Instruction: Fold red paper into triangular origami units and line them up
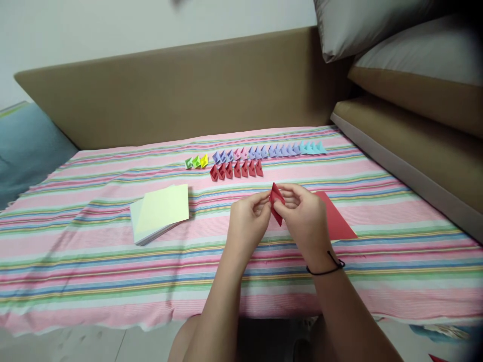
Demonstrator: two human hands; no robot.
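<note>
A small folded piece of red paper (276, 197), diamond-shaped, is held between both hands above the striped cloth. My left hand (249, 216) pinches its left side. From the other side, my right hand (304, 208) grips it with the thumb pressed on its face and the fingers behind. Red paper sheets (337, 221) lie flat just right of my right hand, partly covered by it. Beyond the hands stands a row of red paper boats (237, 170). Behind that runs a longer row of purple, pink and blue paper boats (258, 152), with green and yellow boats (196, 161) at the left.
A stack of pale yellow and white paper (162, 213) lies on the striped cloth (94, 266) to the left. A brown backrest (181, 95) closes off the far side. Cushions (415, 65) are piled at the right, and a blue pillow (30, 146) rests at the left.
</note>
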